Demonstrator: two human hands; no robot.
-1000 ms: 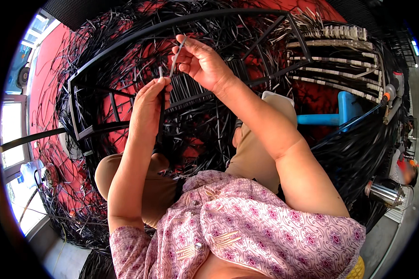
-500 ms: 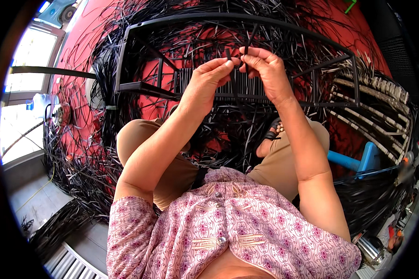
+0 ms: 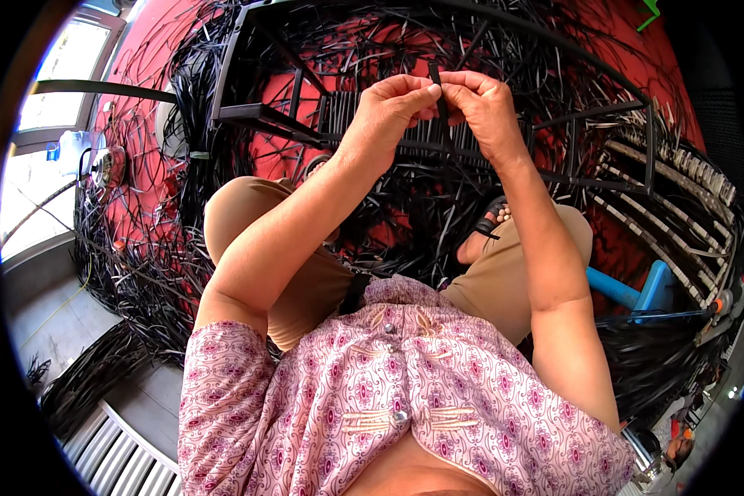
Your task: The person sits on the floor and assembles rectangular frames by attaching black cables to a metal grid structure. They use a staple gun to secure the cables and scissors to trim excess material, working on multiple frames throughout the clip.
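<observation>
A black metal furniture frame [image 3: 256,116] stands in front of me on a red floor, partly woven with black plastic strips. Both hands meet above its upper bar. My left hand [image 3: 388,103] pinches a thin black weaving strip [image 3: 440,103] from the left, and my right hand [image 3: 484,103] grips the same strip from the right. The strip stands nearly upright between my fingertips, over a woven patch [image 3: 364,112] of vertical black strips on the frame.
Loose black strips [image 3: 140,248] lie in heaps across the red floor and around my knees. A second frame wound with pale strips [image 3: 678,198] sits at the right, beside a blue stool [image 3: 636,289]. Windows [image 3: 50,107] are at the left.
My right hand came down and my left hand rose until both met on one strip. The view has swung so the frame now sits centred ahead of me.
</observation>
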